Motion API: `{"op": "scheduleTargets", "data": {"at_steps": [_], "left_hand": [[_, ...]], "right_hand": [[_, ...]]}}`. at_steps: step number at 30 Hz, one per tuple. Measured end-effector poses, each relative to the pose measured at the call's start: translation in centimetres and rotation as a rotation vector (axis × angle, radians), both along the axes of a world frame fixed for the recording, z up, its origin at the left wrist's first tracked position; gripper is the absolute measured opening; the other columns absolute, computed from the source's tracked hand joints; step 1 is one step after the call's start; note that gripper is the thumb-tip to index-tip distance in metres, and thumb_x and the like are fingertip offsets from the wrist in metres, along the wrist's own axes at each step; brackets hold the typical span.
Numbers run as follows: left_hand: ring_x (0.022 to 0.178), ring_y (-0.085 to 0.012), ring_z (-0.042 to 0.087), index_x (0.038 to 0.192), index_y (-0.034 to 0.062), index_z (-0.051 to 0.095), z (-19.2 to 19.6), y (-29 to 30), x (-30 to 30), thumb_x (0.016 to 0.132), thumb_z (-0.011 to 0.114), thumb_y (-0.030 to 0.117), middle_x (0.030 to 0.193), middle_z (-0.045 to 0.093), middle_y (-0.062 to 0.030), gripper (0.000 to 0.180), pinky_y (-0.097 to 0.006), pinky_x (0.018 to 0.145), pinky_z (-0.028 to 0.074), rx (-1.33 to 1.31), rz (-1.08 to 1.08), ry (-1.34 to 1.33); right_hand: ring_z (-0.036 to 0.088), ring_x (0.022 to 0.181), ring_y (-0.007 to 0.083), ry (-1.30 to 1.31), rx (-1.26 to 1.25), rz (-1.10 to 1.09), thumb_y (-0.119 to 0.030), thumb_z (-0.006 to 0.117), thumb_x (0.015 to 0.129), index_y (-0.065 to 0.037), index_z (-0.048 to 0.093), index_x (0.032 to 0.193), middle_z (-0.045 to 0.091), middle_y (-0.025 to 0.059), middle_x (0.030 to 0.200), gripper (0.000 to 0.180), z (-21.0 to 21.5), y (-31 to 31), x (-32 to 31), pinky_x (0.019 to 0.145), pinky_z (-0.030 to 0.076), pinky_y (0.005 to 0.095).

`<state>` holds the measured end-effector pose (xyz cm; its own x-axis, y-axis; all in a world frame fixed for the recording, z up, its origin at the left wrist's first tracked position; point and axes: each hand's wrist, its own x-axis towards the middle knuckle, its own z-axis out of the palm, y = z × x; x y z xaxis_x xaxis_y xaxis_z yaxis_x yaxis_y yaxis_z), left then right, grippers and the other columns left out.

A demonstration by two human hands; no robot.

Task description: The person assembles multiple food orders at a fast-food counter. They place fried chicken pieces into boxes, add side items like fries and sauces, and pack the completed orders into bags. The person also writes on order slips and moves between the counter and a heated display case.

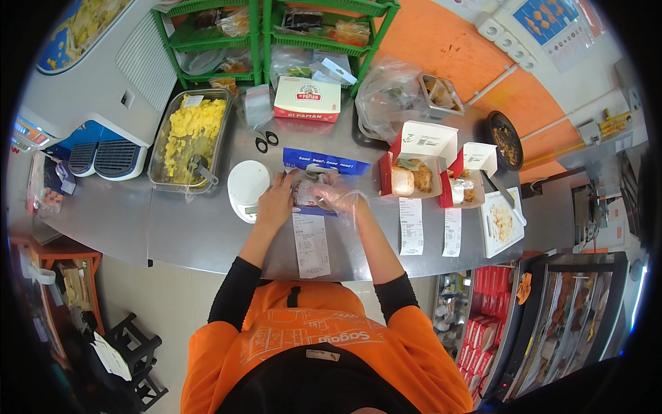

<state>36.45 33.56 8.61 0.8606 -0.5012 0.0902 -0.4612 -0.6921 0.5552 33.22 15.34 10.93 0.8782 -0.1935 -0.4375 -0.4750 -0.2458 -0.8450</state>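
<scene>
An opened blue cardboard food box [326,162] lies on the metal counter in front of me, its printed lid raised at the far side. Inside, partly covered by my fingers, is food in printed wrapping paper [305,192]. My left hand [276,201], bare, closes on the box's left edge. My right hand [339,196] wears a loose clear plastic glove; it reaches over the right side into the box, fingers bent against the wrapped food. What lies under those fingers is hidden. Just left of my left hand stands a white kitchen scale [249,185]. A long paper receipt [312,247] hangs below the box.
Two red-and-white boxes, one larger [408,181] and one smaller [463,190], hold food at right. Beyond them lies a knife [502,191] on a white cutting board [498,231]. Black-handled scissors [267,142] and a tray of yellow food [160,155] are left. Green shelves [262,48] stand behind.
</scene>
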Motion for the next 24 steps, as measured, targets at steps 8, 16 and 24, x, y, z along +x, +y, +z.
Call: {"op": "scheduleTargets", "data": {"at_steps": [8,16,24], "left_hand": [[0.094,-0.0314,0.063,0.137,0.0158,0.04,-0.8,0.9,0.1,0.074,0.057,-0.001,0.124,0.05,-0.0107,0.067,-0.041,0.072,0.055,0.113,0.021,-0.026],[0.094,-0.0318,0.063,0.14,0.0136,0.037,-0.7,0.6,0.5,0.075,0.056,0.0,0.126,0.049,-0.0114,0.069,-0.041,0.073,0.055,0.123,0.007,-0.001],[0.09,-0.0347,0.063,0.131,0.0113,0.042,-1.3,0.9,0.4,0.076,0.056,0.001,0.126,0.049,-0.0126,0.058,-0.045,0.074,0.054,0.078,0.023,-0.004]], "right_hand": [[0.061,0.092,0.0266,0.287,-0.46,0.206,-0.042,0.067,0.068,-0.001,0.059,0.112,0.063,0.0149,0.102,0.06,5.8,0.1,0.2,0.082,0.049,0.0341],[0.061,0.109,0.0285,0.491,-0.759,0.084,-0.055,0.068,0.069,-0.006,0.058,0.121,0.062,0.0161,0.12,0.072,7.9,1.1,1.2,0.086,0.052,0.0369],[0.057,0.114,0.0288,0.347,-0.996,0.077,-0.064,0.066,0.073,0.002,0.048,0.126,0.053,0.0153,0.13,0.087,5.5,2.2,-0.4,0.094,0.048,0.0348]]}}
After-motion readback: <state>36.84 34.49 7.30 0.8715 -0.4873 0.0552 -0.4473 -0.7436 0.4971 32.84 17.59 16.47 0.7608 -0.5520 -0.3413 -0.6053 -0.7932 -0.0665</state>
